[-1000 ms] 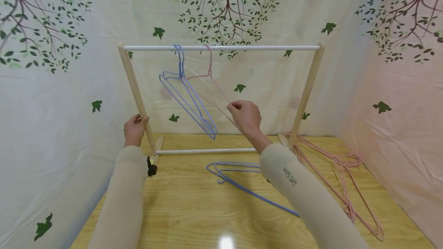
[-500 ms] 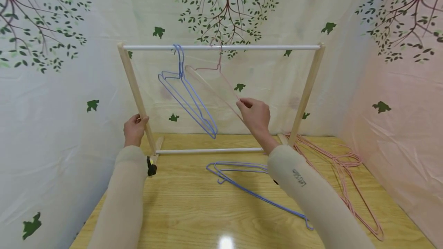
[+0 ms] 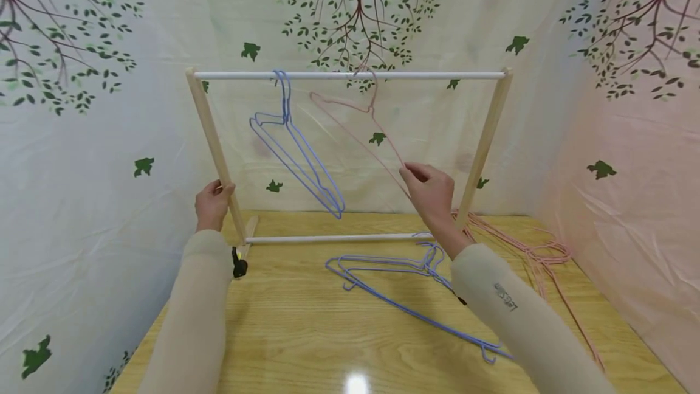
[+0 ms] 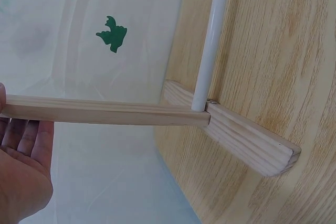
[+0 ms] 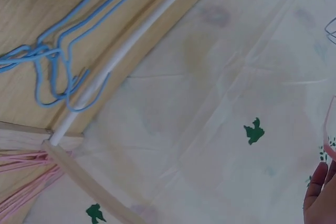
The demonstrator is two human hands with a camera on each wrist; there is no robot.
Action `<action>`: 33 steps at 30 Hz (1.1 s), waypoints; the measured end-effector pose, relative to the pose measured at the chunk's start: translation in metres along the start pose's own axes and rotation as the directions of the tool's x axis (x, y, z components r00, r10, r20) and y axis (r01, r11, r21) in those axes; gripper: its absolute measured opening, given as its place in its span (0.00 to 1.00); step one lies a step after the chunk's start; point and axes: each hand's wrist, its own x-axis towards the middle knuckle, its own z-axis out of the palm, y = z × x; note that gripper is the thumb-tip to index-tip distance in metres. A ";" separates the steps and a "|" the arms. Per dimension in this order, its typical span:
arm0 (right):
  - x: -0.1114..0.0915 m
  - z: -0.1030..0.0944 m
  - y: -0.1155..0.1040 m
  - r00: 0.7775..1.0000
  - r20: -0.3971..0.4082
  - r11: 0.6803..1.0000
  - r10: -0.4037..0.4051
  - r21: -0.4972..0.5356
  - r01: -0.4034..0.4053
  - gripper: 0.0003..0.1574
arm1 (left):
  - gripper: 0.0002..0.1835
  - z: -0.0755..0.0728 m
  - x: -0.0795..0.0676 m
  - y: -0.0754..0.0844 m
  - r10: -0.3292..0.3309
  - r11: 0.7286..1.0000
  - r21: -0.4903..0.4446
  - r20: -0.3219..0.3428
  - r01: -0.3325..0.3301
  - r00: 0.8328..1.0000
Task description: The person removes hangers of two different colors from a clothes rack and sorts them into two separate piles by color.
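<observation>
A wooden-framed clothes rack stands on the table, with a white top rod (image 3: 437,76). My left hand (image 3: 212,207) grips the rack's left post (image 3: 210,132); in the left wrist view the fingers (image 4: 42,142) lie behind that post. My right hand (image 3: 432,193) pinches the sloping shoulder of a pink wire hanger (image 3: 372,109) between thumb and fingers. The hanger's hook is up at the top rod, and its body slants down to the right. Left of it, a pair of blue hangers (image 3: 286,115) hangs from the rod.
Several more blue hangers (image 3: 404,307) lie on the tabletop (image 3: 295,333) in front of the rack. A heap of pink hangers (image 3: 533,252) lies by the rack's right foot. A white lower rod (image 3: 333,238) crosses between the posts, with a leaf-printed sheet behind.
My right hand has moved to the right with the pink hanger, whose hook has shifted along the rod away from the blue pair. My left hand has stayed on the post.
</observation>
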 end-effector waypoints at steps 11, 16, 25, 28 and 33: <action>-0.017 -0.040 0.031 0.999 0.015 0.988 0.036 0.148 -0.038 0.11 | 0.27 -0.003 -0.002 0.001 -0.018 1.000 0.012 0.003 0.018 1.000; -0.029 -0.061 0.047 0.999 0.015 0.992 0.037 0.124 -0.039 0.13 | 0.28 -0.002 -0.002 0.000 -0.009 1.000 0.007 0.013 0.009 1.000; -0.056 -0.101 0.074 0.995 -0.007 0.992 0.099 0.078 -0.098 0.11 | 0.27 -0.002 -0.002 0.001 -0.007 1.000 0.022 0.011 0.007 1.000; -0.064 -0.114 0.084 0.991 -0.027 0.985 0.131 0.117 -0.127 0.11 | 0.27 -0.001 -0.003 0.002 -0.005 1.000 0.021 0.008 0.005 1.000; -0.075 -0.132 0.095 0.987 -0.072 0.983 0.146 0.126 -0.136 0.13 | 0.27 -0.001 -0.007 0.003 -0.003 1.000 0.022 -0.001 0.003 1.000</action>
